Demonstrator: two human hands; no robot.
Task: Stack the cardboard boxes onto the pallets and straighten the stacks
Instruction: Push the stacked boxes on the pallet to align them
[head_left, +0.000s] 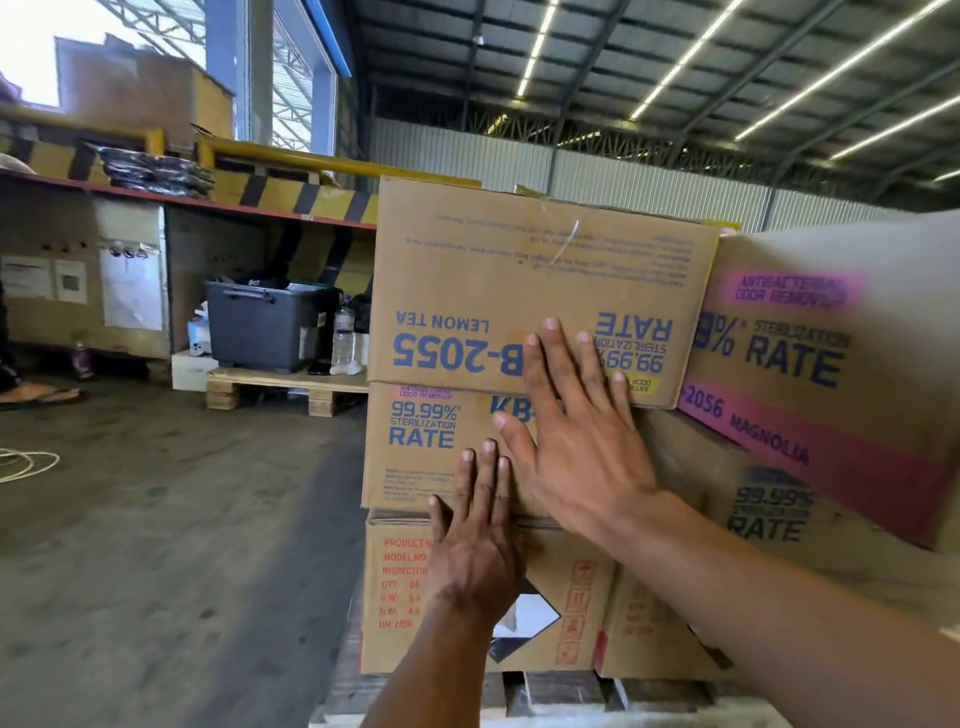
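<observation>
A stack of three cardboard boxes stands on a pallet (550, 693) in front of me. The top box (493, 275), printed upside down with "LEMON TEA", sits a little askew over the middle box (415, 452). The bottom box (400, 592) carries red print. My right hand (576, 431) lies flat with straight fingers across the seam between the top and middle boxes. My left hand (475, 540) presses flat on the lower edge of the middle box and the top of the bottom box.
A second stack with a pink-striped "MAGNOLIA" box (831, 374) stands close on the right. At the left, a grey bin (260, 325) and water bottle (343, 332) sit on another pallet (291, 387). Yellow-black barriers and racking (156, 197) run behind. Open concrete floor (156, 519) lies at left.
</observation>
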